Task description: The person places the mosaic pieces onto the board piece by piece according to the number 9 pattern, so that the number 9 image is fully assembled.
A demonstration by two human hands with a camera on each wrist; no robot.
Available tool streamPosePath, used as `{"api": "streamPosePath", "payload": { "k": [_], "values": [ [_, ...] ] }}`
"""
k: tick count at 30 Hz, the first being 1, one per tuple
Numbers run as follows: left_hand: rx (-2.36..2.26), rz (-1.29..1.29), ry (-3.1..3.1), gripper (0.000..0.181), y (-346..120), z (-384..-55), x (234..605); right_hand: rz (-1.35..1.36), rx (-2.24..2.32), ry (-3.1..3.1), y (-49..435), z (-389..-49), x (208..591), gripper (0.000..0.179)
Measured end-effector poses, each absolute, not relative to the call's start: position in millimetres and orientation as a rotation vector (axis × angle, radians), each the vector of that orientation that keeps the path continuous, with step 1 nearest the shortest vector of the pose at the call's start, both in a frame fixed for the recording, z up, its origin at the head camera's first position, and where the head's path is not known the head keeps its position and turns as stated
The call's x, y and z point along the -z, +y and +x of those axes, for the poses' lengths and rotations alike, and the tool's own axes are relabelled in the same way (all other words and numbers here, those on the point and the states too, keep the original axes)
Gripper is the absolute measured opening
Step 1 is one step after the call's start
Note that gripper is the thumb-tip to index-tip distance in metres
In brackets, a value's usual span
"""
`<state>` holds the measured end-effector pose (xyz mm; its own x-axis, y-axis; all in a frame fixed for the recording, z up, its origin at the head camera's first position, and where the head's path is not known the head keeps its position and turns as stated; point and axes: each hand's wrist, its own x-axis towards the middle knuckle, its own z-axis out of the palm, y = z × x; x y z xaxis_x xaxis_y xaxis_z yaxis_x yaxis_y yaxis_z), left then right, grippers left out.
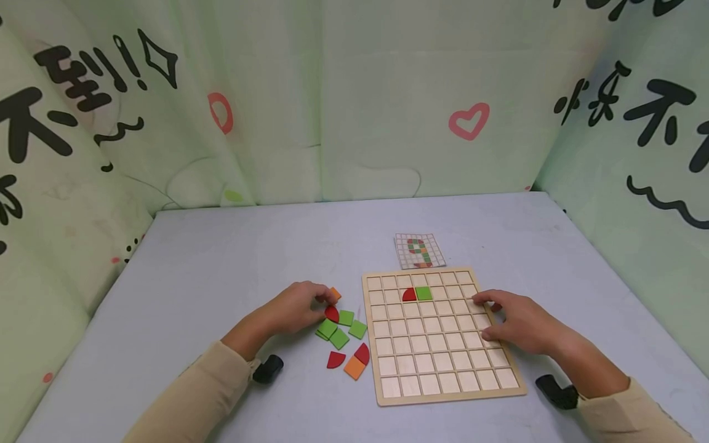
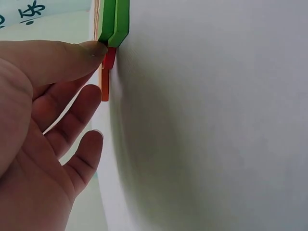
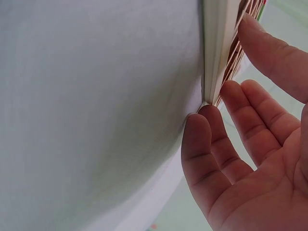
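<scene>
My left hand is at the left of a wooden grid board, thumb and fingertips beside a red quarter-circle piece. In the left wrist view, the thumb is close to this red piece and stacked green squares; the other fingers are loosely bent. An orange piece lies beside the index finger. My right hand rests at the board's right edge, with thumb and fingertips touching the frame. On the grid, a red quarter-circle and a green square sit side by side.
A pattern card lies behind the board. Several loose pieces lie left of the board: green squares, red quarter-circles and an orange square. A printed curtain surrounds the white table.
</scene>
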<state>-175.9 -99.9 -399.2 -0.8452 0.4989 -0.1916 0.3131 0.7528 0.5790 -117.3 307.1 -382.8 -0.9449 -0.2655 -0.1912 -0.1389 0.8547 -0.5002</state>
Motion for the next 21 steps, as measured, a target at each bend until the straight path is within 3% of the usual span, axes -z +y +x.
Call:
{"api": "streamPosePath", "payload": {
  "k": [21],
  "values": [
    [-0.808,0.585,2.660,0.019,-99.4,-176.8,402.0,-0.311,0.728,2.777,307.8,-117.5,383.3,0.060]
  ]
}}
